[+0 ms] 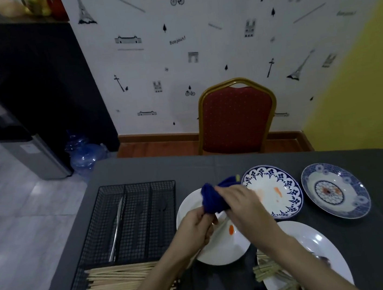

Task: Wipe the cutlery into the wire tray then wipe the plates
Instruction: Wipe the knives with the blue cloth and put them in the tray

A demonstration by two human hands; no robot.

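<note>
Cutlery is sorted at the left of the dark counter [212, 166] in a black wire tray [94, 230]: 1 knife [118, 227] lies in the left long compartment, dark pieces too dim to name lie in the 2 compartments beside it, and pale chopsticks [121, 283] fill the cross compartment at the near end.

Just right of the tray, a chopstick [221, 228] is gripped at its near end by the curled left hand [196, 224], above a white plate [223, 250] marked with an orange smear. A blue cloth [213, 198] is bunched round the far part of the stick and is squeezed by the right hand [239, 201].

The cutlery step is judged to be in hand, with the plates not yet wiped. The next move is judged to call for the cloth to be drawn off the stick, and for the stick to be laid flat among the others in the near compartment.

Further right, a blue-rimmed plate [277, 192] carries orange streaks, and a blue patterned plate [335, 189] stands apart from it. At the near right, more pale sticks [273, 277] wait on a large white plate [320, 244].
</note>
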